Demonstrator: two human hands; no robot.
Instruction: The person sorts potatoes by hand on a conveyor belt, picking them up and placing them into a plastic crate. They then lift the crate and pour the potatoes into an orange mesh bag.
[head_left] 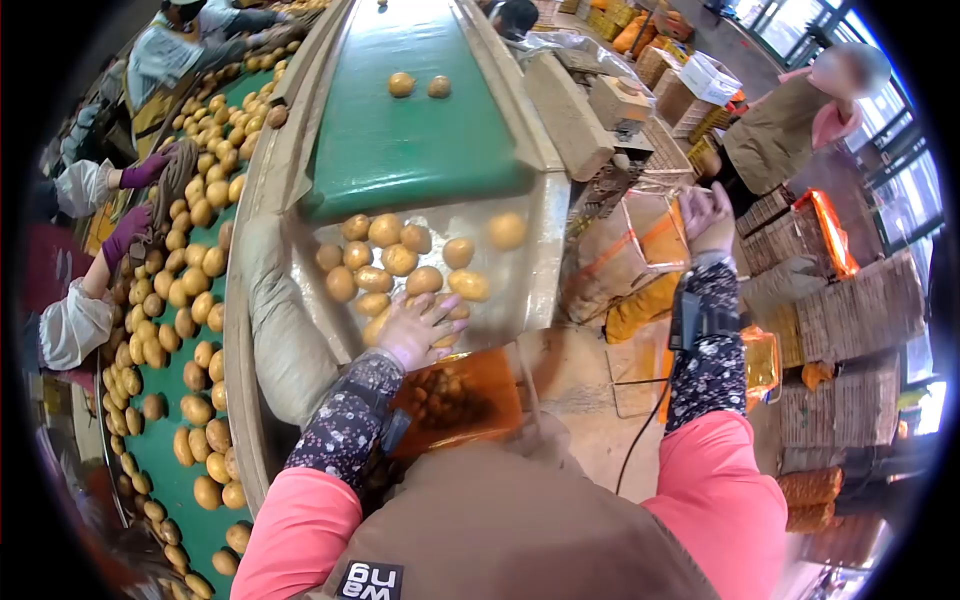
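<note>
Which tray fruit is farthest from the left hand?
The lone fruit by the right wall of the tray, apart from the cluster that the left hand touches.

The belt [420,130] looks matt, the chute [548,270] seemingly metal, the bag [645,235] glossy plastic.

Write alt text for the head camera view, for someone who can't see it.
The person's left hand rests spread on yellow fruit in a chute at the end of a green belt; the right hand holds an orange-striped bag.

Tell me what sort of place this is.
Probably a fruit sorting and packing plant: a green belt with yellow fruit, people sorting alongside, and stacked crates.
</note>
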